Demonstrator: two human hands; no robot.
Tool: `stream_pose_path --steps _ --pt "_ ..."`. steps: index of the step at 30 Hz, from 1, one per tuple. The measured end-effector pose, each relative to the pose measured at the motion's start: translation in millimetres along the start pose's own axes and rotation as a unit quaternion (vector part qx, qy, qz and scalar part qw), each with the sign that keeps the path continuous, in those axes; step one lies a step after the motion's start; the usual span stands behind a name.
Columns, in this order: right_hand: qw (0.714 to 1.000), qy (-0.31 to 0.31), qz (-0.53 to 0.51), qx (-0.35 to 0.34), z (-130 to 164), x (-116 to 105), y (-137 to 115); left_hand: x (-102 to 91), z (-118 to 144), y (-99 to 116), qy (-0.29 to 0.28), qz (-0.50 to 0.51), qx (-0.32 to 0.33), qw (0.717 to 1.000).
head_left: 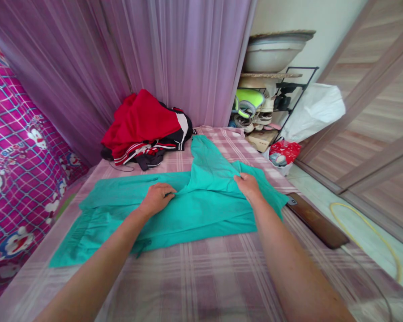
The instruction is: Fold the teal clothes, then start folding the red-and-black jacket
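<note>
A teal garment [201,205] lies spread sideways across the bed, with a gathered elastic edge at its left end and a zip on its far side. One tapering part of it, a sleeve or a leg, is turned up toward the curtain. On the middle of the cloth, my left hand [159,197] has its fingers curled and pinches a ridge of fabric. My right hand [247,184] grips the cloth farther right, thumb on top, at the base of the turned-up part. Whether it is a jacket or trousers I cannot tell.
Red and black clothes [144,125] are heaped at the back left against the purple curtain [174,53]. A phone [317,221] with a cable lies by the bed's right edge. Beyond stand a shoe rack [297,96], a red plastic bag [285,151] and a yellow hose [369,223] on the floor.
</note>
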State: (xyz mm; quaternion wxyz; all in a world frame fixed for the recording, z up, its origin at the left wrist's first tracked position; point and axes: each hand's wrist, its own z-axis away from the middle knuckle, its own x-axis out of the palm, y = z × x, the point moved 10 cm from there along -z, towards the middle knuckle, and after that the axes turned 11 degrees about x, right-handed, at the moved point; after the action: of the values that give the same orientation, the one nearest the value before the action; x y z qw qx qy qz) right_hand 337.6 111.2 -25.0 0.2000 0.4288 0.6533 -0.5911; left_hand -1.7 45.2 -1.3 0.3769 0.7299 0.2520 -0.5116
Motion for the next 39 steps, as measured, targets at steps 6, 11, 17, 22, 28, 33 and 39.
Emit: stream_pose_path --steps 6,11,17,22,28,33,39 --pt "0.991 -0.042 -0.06 0.111 6 1 9 -8.2 -25 9 -0.023 -0.001 -0.062 0.998" --pt "0.982 0.01 -0.15 0.114 8 -5 18 7.7 -64 11 -0.01 0.057 -0.15 0.987" --pt "0.987 0.048 -0.083 0.126 15 -8 18 23.9 -61 12 -0.014 0.111 -0.109 0.988" --pt "0.986 0.036 -0.113 0.121 19 -14 10 25.0 -50 18 -0.003 0.111 -0.065 0.992" --pt "0.985 0.058 -0.103 0.123 29 -24 13 32.3 -45 13 0.032 0.091 -0.101 0.99" --pt "0.992 0.103 0.025 0.061 39 -38 -19 36.5 -39 16 0.06 0.066 -0.122 0.988" --pt "0.985 0.093 0.06 -0.132 50 -32 -105 38.3 -37 20 0.067 0.075 -0.115 0.988"
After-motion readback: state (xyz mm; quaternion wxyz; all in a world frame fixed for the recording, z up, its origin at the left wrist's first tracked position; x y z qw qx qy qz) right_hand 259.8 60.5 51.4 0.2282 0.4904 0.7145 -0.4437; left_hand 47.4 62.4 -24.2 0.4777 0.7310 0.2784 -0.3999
